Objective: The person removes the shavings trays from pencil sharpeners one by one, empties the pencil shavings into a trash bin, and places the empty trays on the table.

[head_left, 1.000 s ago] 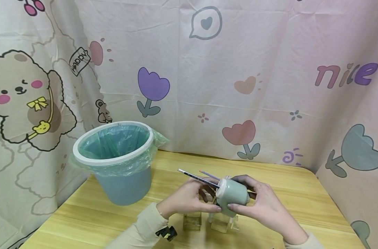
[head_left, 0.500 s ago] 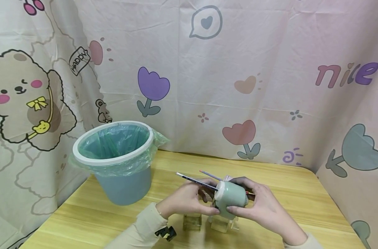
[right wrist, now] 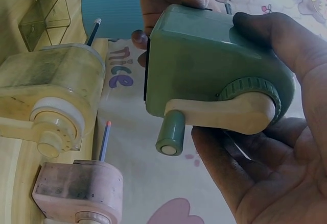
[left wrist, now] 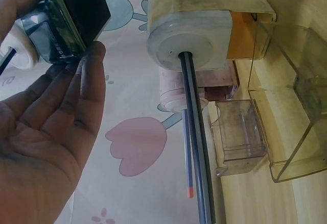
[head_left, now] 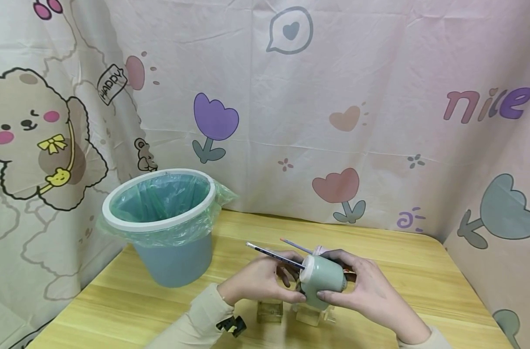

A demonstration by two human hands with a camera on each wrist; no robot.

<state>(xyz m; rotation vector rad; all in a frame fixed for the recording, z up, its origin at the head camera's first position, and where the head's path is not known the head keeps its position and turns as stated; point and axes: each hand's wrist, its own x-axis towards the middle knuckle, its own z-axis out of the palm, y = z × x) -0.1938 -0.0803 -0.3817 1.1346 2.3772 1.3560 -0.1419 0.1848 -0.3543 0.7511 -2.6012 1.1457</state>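
Observation:
Both hands hold a green hand-crank pencil sharpener (head_left: 323, 276), tilted above the table. My left hand (head_left: 265, 276) has its thumb and fingertips on the side near the white pencil face. My right hand (head_left: 365, 286) grips the other end, by the cream crank (right wrist: 219, 113). A dark pencil (head_left: 273, 254) sticks out of the white face. In the left wrist view the sharpener shows a dark rectangular side (left wrist: 90, 12). Below stands a yellowish sharpener (right wrist: 51, 73) with a dark pencil (left wrist: 196, 132); beside it is a pink sharpener (right wrist: 76, 185) with a purple pencil (head_left: 295, 245).
A clear yellowish box (head_left: 269, 314) sits on the wooden table (head_left: 247, 228) under my left hand. A smaller clear box (left wrist: 239, 137) shows in the left wrist view. On the left stands a blue bin (head_left: 173, 264) with a green bag liner. A printed cloth (head_left: 265, 97) hangs behind.
The green sharpener and its pencil have shifted slightly down and left with both hands. Everything on the table stays where it was.

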